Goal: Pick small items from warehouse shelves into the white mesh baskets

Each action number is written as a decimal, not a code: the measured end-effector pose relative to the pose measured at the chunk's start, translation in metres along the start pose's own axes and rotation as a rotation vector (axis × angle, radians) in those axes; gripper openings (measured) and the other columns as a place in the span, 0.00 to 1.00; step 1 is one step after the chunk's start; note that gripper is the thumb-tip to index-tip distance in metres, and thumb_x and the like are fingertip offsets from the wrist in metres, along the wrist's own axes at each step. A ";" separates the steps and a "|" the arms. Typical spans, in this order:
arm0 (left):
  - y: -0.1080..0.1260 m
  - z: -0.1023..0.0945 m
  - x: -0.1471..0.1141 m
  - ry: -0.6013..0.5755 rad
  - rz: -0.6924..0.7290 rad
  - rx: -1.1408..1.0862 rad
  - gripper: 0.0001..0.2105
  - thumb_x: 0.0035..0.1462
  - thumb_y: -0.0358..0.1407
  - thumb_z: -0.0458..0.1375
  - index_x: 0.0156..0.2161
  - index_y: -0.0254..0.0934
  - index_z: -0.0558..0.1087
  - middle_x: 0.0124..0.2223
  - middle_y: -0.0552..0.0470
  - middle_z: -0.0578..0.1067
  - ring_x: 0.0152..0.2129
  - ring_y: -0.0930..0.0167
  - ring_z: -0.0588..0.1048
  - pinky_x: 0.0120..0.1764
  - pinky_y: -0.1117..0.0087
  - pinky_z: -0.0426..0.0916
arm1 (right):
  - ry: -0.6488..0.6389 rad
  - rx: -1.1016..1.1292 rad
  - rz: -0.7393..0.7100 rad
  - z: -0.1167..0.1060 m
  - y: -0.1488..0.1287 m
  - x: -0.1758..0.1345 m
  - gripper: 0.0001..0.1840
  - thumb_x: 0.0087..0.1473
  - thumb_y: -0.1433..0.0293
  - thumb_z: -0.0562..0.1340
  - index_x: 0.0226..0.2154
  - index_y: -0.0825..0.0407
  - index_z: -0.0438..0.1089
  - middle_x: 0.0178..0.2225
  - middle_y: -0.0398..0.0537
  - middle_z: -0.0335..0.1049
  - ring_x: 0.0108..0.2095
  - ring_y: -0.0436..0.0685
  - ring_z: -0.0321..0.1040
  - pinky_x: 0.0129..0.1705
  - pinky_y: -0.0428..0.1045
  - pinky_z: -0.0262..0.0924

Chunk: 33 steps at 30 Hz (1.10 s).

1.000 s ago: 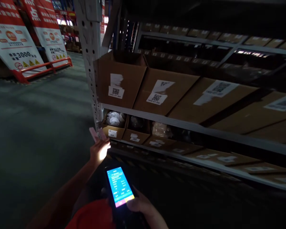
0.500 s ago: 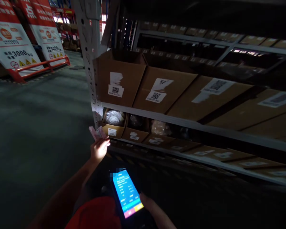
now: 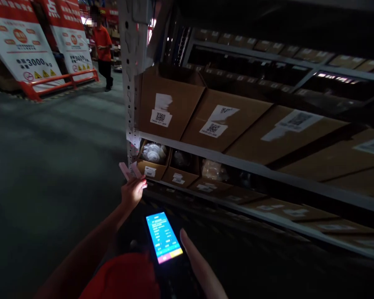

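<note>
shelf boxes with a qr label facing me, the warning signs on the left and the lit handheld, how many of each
Boxes with a readable QR label: 2
Red and white signs marked 3000: 2
Lit handheld device: 1
Total: 5
Boxes further right carry labels too blurred to read.

The handheld scanner [image 3: 166,249] ran off the bottom edge, its screen text too small to read. Darkness hid the lower shelf boxes [image 3: 299,211].
</note>
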<state>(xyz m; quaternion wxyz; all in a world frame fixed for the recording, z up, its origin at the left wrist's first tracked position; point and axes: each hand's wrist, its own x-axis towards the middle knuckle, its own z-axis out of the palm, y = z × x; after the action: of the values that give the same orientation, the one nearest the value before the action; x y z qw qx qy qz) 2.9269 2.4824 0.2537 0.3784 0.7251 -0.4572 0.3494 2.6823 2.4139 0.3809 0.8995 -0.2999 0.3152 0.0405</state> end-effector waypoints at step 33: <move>0.000 -0.020 0.004 0.021 0.007 0.009 0.11 0.56 0.21 0.58 0.42 0.36 0.74 0.43 0.51 0.80 0.37 0.70 0.78 0.41 0.71 0.73 | 0.011 0.201 0.423 0.032 0.001 0.010 0.46 0.58 0.41 0.47 0.40 0.69 0.75 0.22 0.61 0.78 0.19 0.56 0.73 0.21 0.47 0.67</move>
<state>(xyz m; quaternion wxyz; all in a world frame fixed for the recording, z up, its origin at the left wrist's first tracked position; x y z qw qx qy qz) 2.9252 2.4983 0.2664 0.3786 0.7215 -0.4539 0.3606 2.7076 2.4314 0.3940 0.8946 -0.1364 0.3782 0.1948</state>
